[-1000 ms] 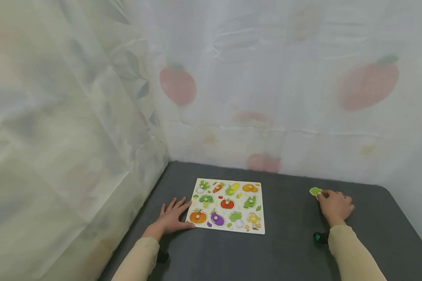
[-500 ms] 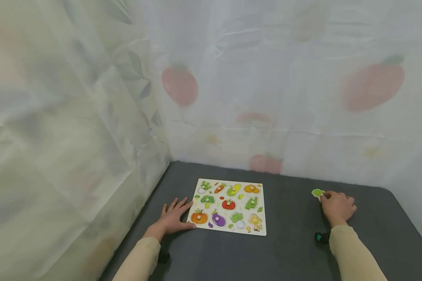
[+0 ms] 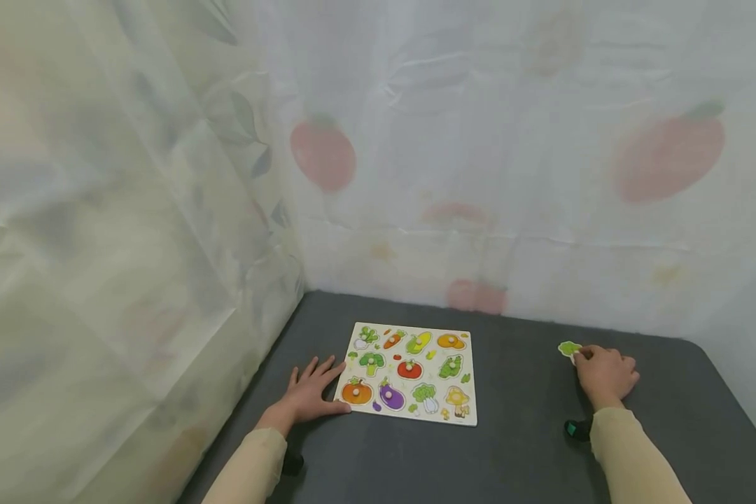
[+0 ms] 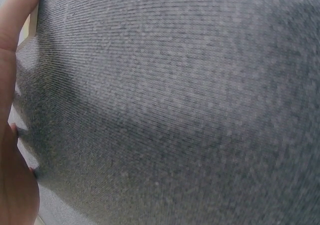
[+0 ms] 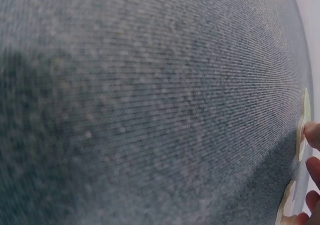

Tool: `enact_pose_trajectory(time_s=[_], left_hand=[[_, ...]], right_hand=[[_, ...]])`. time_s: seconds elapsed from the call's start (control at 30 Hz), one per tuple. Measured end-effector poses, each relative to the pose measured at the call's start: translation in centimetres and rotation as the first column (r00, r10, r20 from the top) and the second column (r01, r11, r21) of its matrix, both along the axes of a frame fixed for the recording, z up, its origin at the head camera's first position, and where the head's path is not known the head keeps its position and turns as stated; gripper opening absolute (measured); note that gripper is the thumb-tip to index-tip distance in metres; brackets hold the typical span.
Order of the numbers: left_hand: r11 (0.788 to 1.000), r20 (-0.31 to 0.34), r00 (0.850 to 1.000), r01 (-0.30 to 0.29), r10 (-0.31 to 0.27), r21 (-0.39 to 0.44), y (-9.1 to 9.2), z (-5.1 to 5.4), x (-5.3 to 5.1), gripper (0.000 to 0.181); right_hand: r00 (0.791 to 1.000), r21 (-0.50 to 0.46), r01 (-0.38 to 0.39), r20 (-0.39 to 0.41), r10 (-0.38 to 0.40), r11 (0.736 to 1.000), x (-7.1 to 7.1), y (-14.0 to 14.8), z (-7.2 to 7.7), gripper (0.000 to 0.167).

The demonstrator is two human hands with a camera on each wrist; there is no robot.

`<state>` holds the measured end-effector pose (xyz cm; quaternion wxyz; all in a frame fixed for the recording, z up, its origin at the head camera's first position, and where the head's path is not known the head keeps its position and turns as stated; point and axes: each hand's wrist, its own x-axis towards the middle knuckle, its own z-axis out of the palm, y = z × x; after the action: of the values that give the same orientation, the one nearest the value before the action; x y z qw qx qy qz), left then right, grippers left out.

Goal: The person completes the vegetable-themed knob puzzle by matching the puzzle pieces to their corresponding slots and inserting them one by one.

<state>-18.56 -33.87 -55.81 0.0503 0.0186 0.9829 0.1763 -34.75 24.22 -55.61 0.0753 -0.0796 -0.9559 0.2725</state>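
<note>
A flat wooden vegetable puzzle board (image 3: 405,414) with knobbed pieces lies on the dark table. My left hand (image 3: 309,392) rests beside its left edge, fingers spread, thumb and fingertips at the border. To the right, my right hand (image 3: 607,374) pinches a green-topped, white-stemmed leafy vegetable puzzle piece (image 3: 568,348); the fingers hide its lower part. In the right wrist view, fingertips meet this piece (image 5: 301,147) close to the table. A second wooden piece (image 5: 286,200) shows its edge below, near the other fingers. The left wrist view catches the thumb (image 4: 10,30) beside the board's corner.
The grey cloth-covered table (image 3: 510,448) runs back to a translucent fruit-print curtain (image 3: 479,175). Another curtain (image 3: 132,280) borders the left side. Dark wrist devices sit under both sleeves, one of them (image 3: 577,429) near the right wrist.
The view has shifted slightly, moving everything a little in the frame. Both hands, the board and the leafy piece keep their places relative to each other.
</note>
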Motion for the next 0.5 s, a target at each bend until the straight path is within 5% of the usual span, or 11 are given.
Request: enact_pose_trajectory(time_s=[0.27, 0.5], left_hand=[[1.0, 0.013, 1.0, -0.002, 0.002, 0.001, 0.24, 0.38, 0.75, 0.101], [1.0, 0.009, 1.0, -0.008, 0.008, -0.016, 0.3, 0.72, 0.43, 0.1]], right_hand=[[1.0, 0.0, -0.01, 0.003, 0.01, 1.0, 0.27, 0.09, -0.82, 0.039], [1.0, -0.005, -0.012, -0.012, 0.012, 1.0, -0.11, 0.17, -0.4, 0.04]])
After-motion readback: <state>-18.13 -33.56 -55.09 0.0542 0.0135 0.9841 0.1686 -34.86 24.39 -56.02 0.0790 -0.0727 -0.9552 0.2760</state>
